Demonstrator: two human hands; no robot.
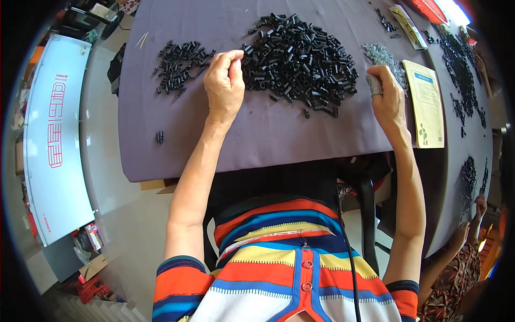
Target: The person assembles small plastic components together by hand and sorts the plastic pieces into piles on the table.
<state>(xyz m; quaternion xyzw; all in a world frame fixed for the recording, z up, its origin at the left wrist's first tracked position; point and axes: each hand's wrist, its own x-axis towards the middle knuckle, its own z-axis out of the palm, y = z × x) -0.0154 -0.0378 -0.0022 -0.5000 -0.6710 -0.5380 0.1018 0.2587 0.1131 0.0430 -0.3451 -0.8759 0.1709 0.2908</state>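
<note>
Head view: left hand point(224, 83), fingers curled, between small black parts point(179, 64) and larger black tubes point(300, 59); right hand point(389, 99) curled near silver pieces point(385, 56). Whether 2 hands hold anything: cannot tell.

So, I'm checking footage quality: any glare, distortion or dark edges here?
Head view: glare washes out the upper right, beside the red object; the long white panel at left bows with fisheye distortion; the corners go black; the heaped black pieces catch small highlights.
</note>
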